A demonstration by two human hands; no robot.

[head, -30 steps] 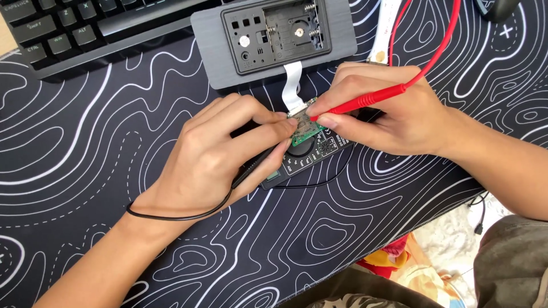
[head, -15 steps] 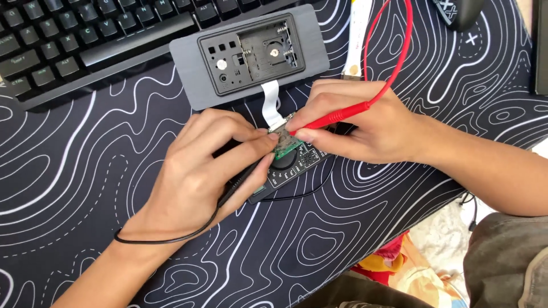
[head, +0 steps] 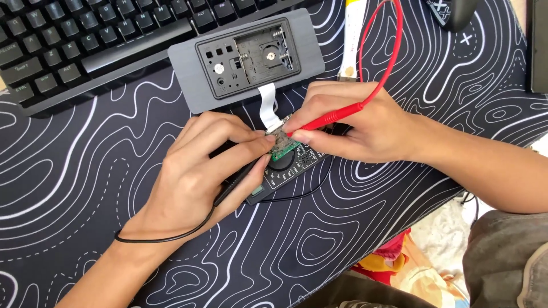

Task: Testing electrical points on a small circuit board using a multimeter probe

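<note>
Your left hand (head: 200, 171) grips the black probe (head: 237, 182), your right hand (head: 348, 122) the red probe (head: 325, 118); both tips meet on the small green circuit board (head: 279, 144), propped over the multimeter (head: 285, 168) for steady contact.

Left hand (head: 197, 171) pinches black probe (head: 237, 181), right hand (head: 354, 122) red probe (head: 328, 118); tips on small green board (head: 279, 149) over multimeter (head: 285, 168).

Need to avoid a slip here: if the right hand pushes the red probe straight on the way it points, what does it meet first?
The right hand aims the red probe down-left at the small green circuit board. Its tip looks already there; beyond are the left hand's fingertips. Depth is unclear.
</note>
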